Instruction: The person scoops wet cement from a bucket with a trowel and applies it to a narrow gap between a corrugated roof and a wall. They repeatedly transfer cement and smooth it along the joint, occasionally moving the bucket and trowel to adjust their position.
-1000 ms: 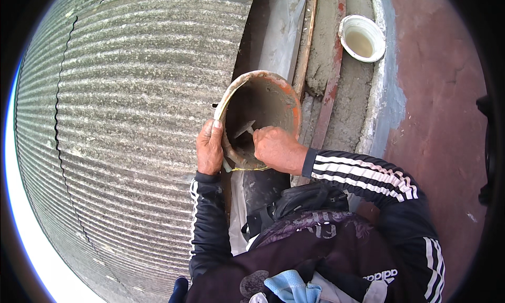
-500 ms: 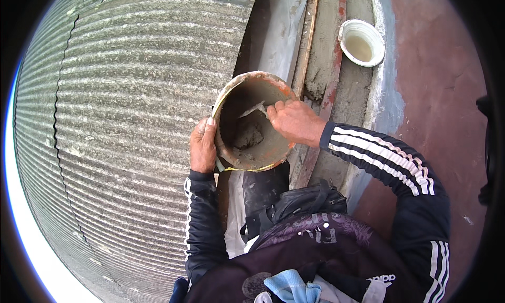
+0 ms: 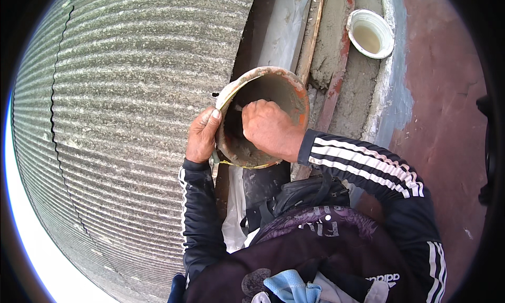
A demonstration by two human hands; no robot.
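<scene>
A mortar-smeared orange bucket (image 3: 303, 95) is tilted toward me, with grey wet mortar (image 3: 251, 154) inside. My left hand (image 3: 202, 137) grips the bucket's left rim, thumb over the edge. Reaching into the bucket, my right hand (image 3: 273, 128) is closed round the handle of a trowel (image 3: 238, 107). Only a small pale bit of the trowel shows past the knuckles; its blade is hidden by the hand and the bucket's shadow.
Corrugated grey roofing (image 3: 142, 92) fills the left side. A white tub (image 3: 372, 34) of cloudy water stands at the upper right. Beyond the bucket run a wooden strip (image 3: 314, 32), a red-flecked metal bar (image 3: 336, 79) and clear plastic sheeting (image 3: 284, 29). A reddish surface (image 3: 442, 92) lies right.
My right hand has moved left and deeper into the bucket with the trowel, whose neck showed more before. My left hand still holds the rim.
</scene>
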